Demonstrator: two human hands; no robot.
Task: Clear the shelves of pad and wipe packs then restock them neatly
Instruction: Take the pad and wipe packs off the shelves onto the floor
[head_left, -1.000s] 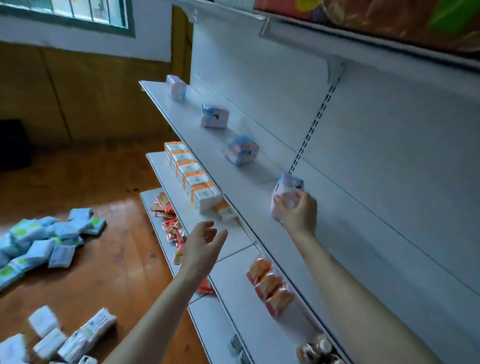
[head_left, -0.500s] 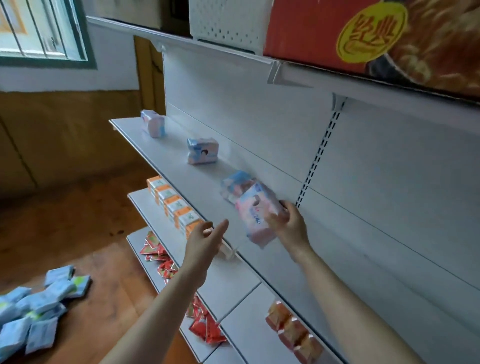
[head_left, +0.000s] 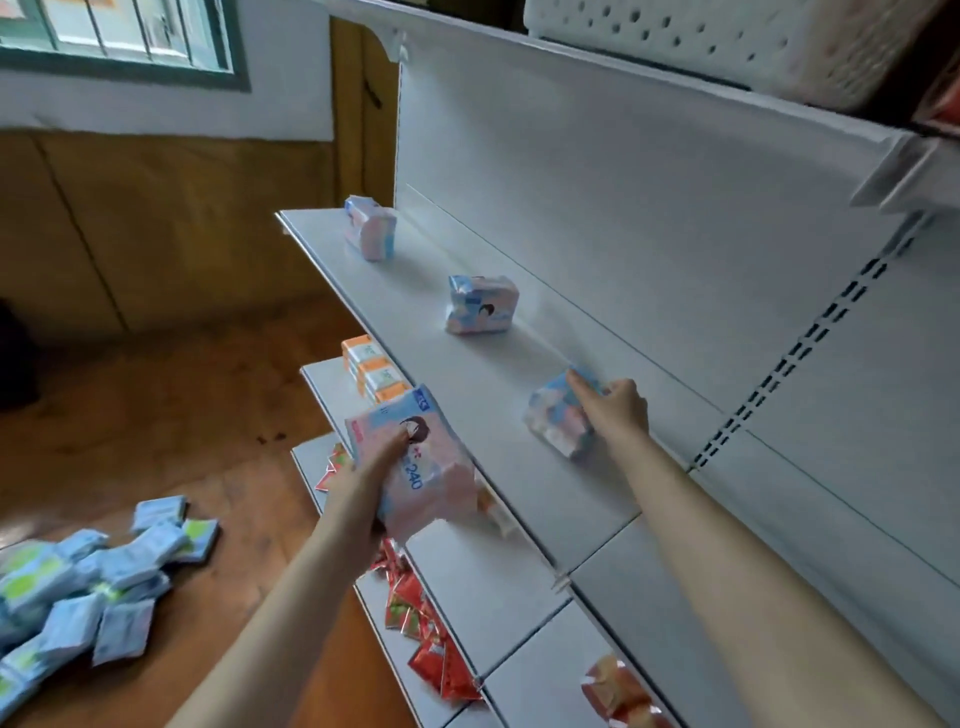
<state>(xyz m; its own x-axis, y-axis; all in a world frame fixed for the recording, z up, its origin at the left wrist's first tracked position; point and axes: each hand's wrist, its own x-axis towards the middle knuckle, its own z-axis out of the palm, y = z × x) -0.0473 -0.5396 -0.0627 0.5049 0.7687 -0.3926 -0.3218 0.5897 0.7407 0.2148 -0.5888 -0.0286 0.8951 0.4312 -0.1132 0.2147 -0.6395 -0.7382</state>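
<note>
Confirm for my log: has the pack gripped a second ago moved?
Yes. The pink pack went left, away from the slotted upright, off the shelf into the left hand.

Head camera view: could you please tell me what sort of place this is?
Probably a small shop: white metal shelving with a slotted upright, pad packs spaced along the shelf, and blue packs piled on the wooden floor.

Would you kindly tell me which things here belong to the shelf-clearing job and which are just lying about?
Job: pink pack in left hand; near shelf pack in right hand; middle shelf pack; far shelf pack; blue packs piled on floor.
Lying about: red sachets; white basket overhead; window.
</note>
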